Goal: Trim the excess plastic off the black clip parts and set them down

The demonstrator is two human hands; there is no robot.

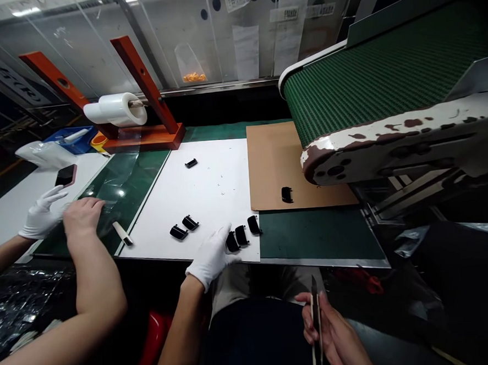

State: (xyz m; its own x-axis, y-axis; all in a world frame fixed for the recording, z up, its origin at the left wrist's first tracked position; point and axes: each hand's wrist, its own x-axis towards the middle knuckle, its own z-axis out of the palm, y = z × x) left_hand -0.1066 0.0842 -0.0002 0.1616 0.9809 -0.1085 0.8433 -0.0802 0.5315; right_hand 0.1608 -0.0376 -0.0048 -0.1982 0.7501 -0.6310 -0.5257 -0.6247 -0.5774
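My left hand (210, 257), in a white glove, reaches onto the white sheet (215, 190) with its fingers drawn together on the leftmost of three small black plastic parts (233, 241) lined up at the sheet's near right corner. The other two (241, 235) (254, 225) lie just right of it. My bare right hand (328, 331) is low over my lap, closed round a thin blade tool (315, 321) held upright. Two more black parts (178, 231) (190, 222) lie left of my left hand.
A single black part (191, 163) lies further back, and another (286, 194) sits on the brown cardboard (271, 164) under the green conveyor belt (386, 69). At left, a co-worker's gloved hand (43, 212) and bare hand (83, 214) press clear film near a phone (65, 174), a small knife (122, 233) and a film roll (117, 109).
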